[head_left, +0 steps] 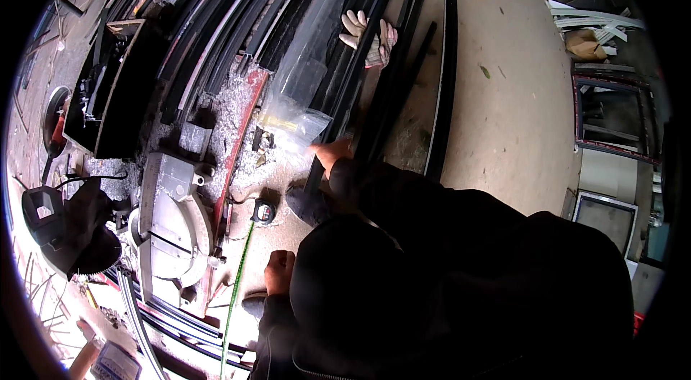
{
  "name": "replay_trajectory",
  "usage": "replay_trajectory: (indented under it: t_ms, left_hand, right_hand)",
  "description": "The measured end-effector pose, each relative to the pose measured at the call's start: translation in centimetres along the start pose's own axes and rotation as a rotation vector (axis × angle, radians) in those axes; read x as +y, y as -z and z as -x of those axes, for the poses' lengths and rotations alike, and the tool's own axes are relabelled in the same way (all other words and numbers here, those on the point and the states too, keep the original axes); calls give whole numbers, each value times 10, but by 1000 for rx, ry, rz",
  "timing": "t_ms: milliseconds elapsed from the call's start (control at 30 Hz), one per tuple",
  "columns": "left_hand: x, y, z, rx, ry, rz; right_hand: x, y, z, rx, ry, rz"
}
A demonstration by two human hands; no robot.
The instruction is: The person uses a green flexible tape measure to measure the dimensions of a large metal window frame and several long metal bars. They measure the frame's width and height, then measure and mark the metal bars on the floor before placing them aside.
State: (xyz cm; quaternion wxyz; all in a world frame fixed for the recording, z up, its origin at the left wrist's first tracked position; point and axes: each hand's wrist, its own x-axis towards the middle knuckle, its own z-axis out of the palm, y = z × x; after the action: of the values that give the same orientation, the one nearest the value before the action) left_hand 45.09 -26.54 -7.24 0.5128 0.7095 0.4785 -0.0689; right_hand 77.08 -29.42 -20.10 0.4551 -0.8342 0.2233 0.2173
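Observation:
My right hand is closed around the lower end of a long dark metal profile, which runs away from me toward the top. My left hand is curled into a fist near my shoe, and I cannot make out whether anything is inside it. Between the hands and the saw, a black tape measure lies on the floor. Its green blade is pulled out toward the lower edge. A pair of pale work gloves rests among the dark profiles. Clear plastic wrap covers part of the bundle.
A mitre saw with a toothed blade stands at the left, metal shavings around it. Behind it sits a dark open box. More profiles fill the far left. Framed panels lean at the right beyond the concrete floor.

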Motion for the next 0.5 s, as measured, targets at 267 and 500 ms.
replay_trajectory:
  t_ms: [267,500]
  left_hand:
    - [-10,11,6,71,-128,-43]
    - [-4,8,11,32,-27,9]
  right_hand:
    - [-38,48,15,-101,121,23]
    - [-13,116,-58,112,292,675]
